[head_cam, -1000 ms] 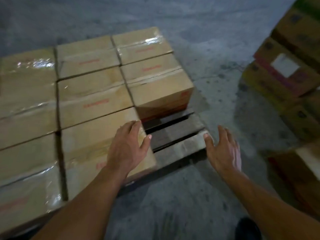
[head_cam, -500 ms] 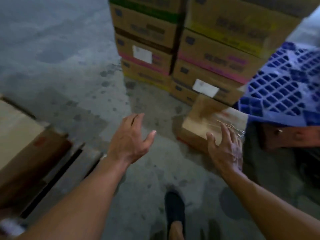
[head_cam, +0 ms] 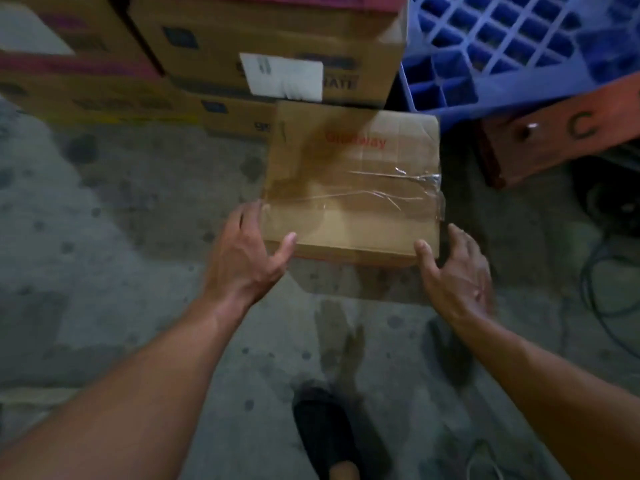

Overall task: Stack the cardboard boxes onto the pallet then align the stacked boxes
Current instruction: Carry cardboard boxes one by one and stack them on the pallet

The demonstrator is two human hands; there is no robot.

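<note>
Brown cardboard box (head_cam: 353, 188) sits on the concrete floor (head_cam: 121, 220), sealed across the top with wrinkled clear tape (head_cam: 398, 188). A red printed word on its lid is too blurred to read. The left hand (head_cam: 242, 258) is at the near left corner, fingers (head_cam: 251, 211) spread along the side and the thumb on the top edge. The right hand (head_cam: 457, 275) is at the near right corner with loosely spread fingers (head_cam: 460, 237); neither hand has closed on the box. Behind it stand stacked cartons (head_cam: 221, 39); one bears a white label (head_cam: 282, 77) and the letters "ATE". At the right, a blue plastic pallet (head_cam: 512, 39) lies over an orange block (head_cam: 554, 140) marked "C".
</note>
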